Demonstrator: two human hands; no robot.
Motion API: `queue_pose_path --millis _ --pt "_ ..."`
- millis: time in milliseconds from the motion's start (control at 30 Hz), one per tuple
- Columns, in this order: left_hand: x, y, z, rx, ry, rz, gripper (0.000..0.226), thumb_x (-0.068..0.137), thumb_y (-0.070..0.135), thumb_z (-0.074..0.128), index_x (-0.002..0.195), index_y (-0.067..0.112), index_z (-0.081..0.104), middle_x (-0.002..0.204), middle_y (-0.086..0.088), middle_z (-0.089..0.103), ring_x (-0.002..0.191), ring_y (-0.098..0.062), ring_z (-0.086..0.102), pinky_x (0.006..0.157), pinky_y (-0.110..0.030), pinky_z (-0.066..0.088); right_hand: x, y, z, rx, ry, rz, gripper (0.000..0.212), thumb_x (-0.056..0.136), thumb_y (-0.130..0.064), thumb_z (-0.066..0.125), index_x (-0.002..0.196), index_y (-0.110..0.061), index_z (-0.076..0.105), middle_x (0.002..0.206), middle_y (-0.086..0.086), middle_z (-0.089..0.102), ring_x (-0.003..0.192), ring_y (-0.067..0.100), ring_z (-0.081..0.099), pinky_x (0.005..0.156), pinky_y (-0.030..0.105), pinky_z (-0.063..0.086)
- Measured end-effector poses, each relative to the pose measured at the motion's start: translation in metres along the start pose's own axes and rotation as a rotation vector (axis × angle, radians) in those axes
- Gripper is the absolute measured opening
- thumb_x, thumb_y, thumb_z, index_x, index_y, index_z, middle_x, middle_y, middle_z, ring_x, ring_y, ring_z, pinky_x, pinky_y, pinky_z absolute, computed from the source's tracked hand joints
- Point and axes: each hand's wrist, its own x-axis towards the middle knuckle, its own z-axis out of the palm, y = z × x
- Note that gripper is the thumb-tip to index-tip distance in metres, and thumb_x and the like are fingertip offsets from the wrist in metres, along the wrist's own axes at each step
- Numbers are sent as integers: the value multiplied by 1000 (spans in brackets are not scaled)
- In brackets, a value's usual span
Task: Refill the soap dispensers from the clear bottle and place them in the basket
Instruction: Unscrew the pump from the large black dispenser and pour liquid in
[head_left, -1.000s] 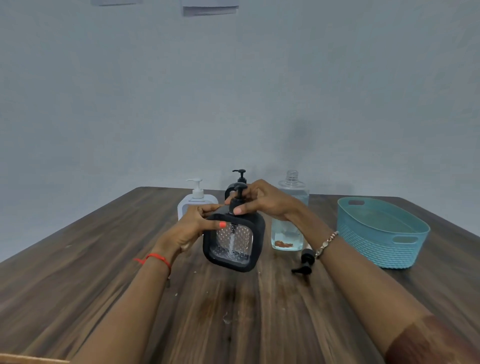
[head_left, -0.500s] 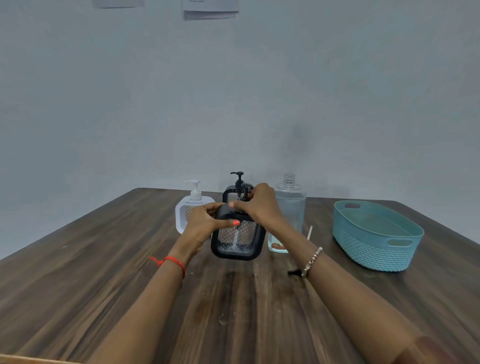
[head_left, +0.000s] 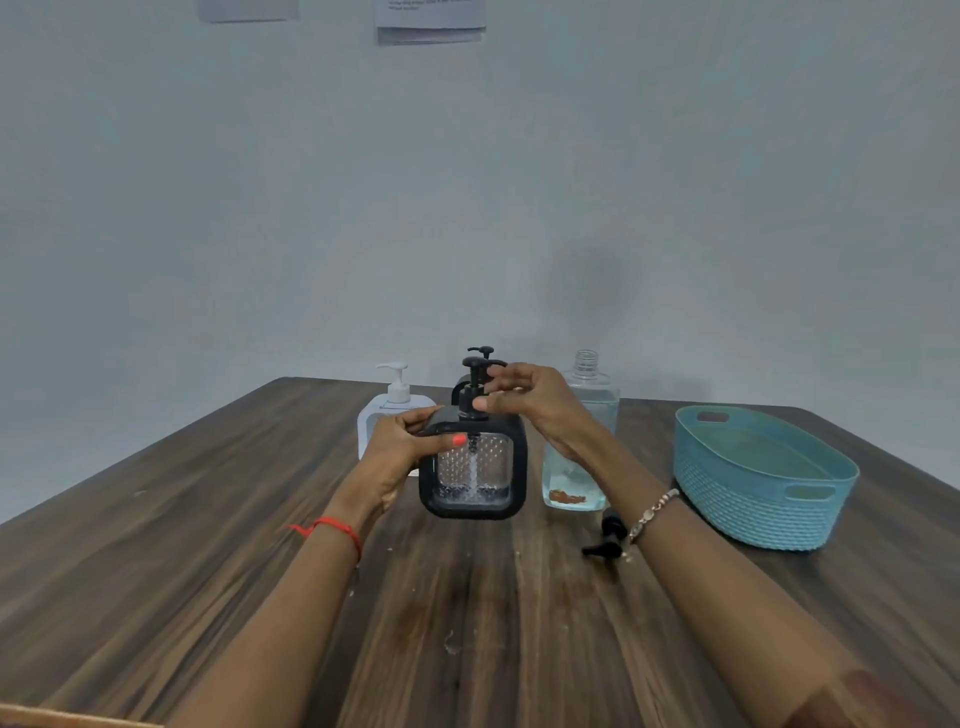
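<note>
A pale grey-blue wall with two sheets of paper pinned high stands behind a dark wooden table (head_left: 218, 545). Near the middle of it, a black dispenser (head_left: 472, 470) stands upright, its long axis vertical. I cannot tell whether its base rests on the wood or hangs just above it.

The left hand (head_left: 408, 441) holds the dispenser by its left shoulder, thumb across the front. The right hand (head_left: 527, 400) comes in from the right, and its grip is narrow, with thumb and fingers round the pump (head_left: 474, 387) at the collar. The pump sits straight above the body, so my guess is that the step in hand is screwing it home.

The basket (head_left: 753, 512) lies well to the right, nearer the right hand, and no dispenser shows in it. The black dispenser's window shows only a shallow layer of liquid around the tube.

The clear bottle (head_left: 589, 415) stands just behind the right wrist. Its neck is open, and some pale liquid with an orange-brown speck lies low inside. A loose pump (head_left: 605, 540) lies on the table beside that wrist. Behind stand a white dispenser (head_left: 389, 410) and a second black dispenser (head_left: 482, 353), mostly hidden.
</note>
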Motion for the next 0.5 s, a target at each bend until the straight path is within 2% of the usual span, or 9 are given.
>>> queue_pose_path --millis 67,133,233,300,367,433,500 --pt "2 0 -1 21 17 16 45 62 -8 76 103 6 65 86 -3 73 78 -15 67 69 -22 57 -5 1 8 -109 121 -5 54 61 -17 85 107 -9 57 89 6 66 84 16 63 73 22 50" --pt "2 -1 0 44 20 22 50 60 -8 78 106 4 63 94 -7 71 85 -18 67 76 -25 56 -7 3 15 -155 189 -21 63 57 -22 87 107 -14 51 85 6 66 79 16 64 72 27 53" --pt "-1 -1 2 35 42 27 43 61 -6 78 99 8 66 93 -7 71 84 -19 66 74 -26 55 -5 4 19 -55 179 34 60 64 -6 81 112 -10 45 85 5 65 82 19 65 81 35 54" --pt "-3 -1 2 23 51 30 38 61 -7 77 93 11 67 90 -6 71 81 -18 66 70 -24 55 -5 2 17 136 130 96 56 69 10 70 119 -1 44 97 14 67 92 28 66 85 38 54" --pt "-3 -1 1 30 56 26 37 60 -8 77 87 15 66 87 -4 71 79 -16 67 69 -23 54 -4 2 13 210 117 94 54 71 11 66 120 1 45 106 20 66 94 27 65 82 32 54" --pt "-4 0 0 34 54 24 37 60 -8 78 86 16 66 87 -3 71 80 -16 67 71 -25 54 -6 3 13 104 128 69 55 70 -6 77 116 -4 47 104 15 66 88 18 63 80 26 51" --pt "-3 0 0 34 46 22 38 59 -6 78 89 14 67 90 -6 71 84 -20 67 76 -29 55 -8 4 16 -92 153 48 62 63 -27 84 111 -12 47 93 5 63 81 13 60 76 26 50"
